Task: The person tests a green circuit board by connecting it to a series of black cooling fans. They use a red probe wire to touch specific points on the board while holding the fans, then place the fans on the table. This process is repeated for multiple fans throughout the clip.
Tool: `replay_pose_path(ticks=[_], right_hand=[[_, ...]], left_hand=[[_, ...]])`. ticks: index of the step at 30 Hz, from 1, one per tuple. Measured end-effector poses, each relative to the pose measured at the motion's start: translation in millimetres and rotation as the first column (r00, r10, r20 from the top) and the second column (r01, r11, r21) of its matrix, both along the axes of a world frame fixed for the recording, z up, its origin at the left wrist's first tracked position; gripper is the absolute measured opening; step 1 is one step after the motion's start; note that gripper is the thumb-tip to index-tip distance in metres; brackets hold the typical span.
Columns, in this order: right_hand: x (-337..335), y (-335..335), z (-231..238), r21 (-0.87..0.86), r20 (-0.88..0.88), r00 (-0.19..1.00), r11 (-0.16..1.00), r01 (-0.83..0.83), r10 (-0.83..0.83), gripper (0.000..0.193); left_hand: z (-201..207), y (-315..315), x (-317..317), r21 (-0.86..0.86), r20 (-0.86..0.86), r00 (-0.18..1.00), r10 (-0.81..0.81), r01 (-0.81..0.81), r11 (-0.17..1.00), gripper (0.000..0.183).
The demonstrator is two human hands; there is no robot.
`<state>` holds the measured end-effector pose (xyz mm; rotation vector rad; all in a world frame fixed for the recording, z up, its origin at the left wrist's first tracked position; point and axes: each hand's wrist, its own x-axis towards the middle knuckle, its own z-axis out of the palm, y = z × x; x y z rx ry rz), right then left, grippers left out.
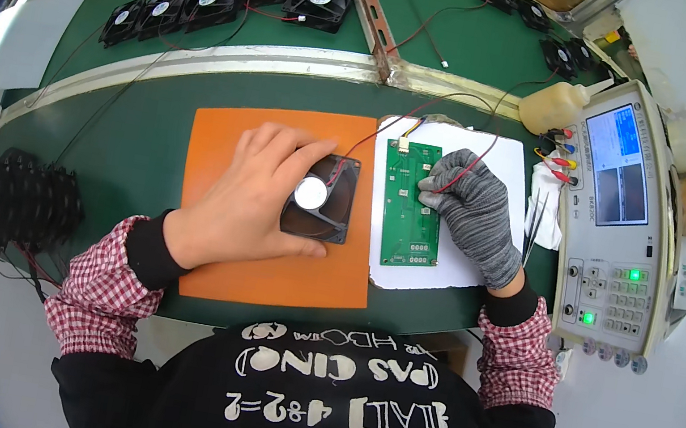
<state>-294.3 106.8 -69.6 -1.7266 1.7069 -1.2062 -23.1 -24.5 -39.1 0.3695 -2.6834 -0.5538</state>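
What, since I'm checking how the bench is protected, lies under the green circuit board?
The green circuit board lies on a white sheet, visible around it. Whatever is directly beneath the board is covered.

Orange mat [269,279], green circuit board [402,219], red-and-white checked sleeves [105,292]

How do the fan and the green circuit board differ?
Colour: the fan is black with a pale round hub; the circuit board is mainly green.
Shape: the fan is squarish, while the circuit board is a longer rectangle.
Support: the fan is on the orange mat, the circuit board on the white sheet.
Shared: each has one hand at it.
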Motion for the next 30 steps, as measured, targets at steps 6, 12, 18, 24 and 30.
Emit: replay_pose_path(ticks=[6,12,18,24,30], right_hand=[[-6,2,-6,-0.036,-0.032,0.998,0.998,0.047,-0.048,0.016],[-5,-3,1,-0.052,-0.072,0.997,0.999,0.015,-0.019,0.016],[-4,-7,-11,-0.06,0.002,1.0,0.998,0.014,-0.014,0.018],[-4,-2,3,-0.104,-0.162,0.983,0.992,0.064,-0.081,0.018],[-3,-1,6,-0.191,-0.426,0.891,0.978,0.083,-0.158,0.014]], left_hand=[[44,30,18,-0.679,-0.391,0.902,-0.184,-0.148,0.719,0.032],[82,18,32,0.859,-0.511,0.752,-0.416,0.468,-0.208,0.051],[75,19,40,0.861,-0.474,0.818,-0.327,0.351,-0.368,0.052],[42,15,24,-0.651,-0.664,0.727,-0.177,-0.445,0.614,0.051],[73,-22,-56,-0.52,-0.47,0.824,-0.317,0.032,0.853,0.076]])
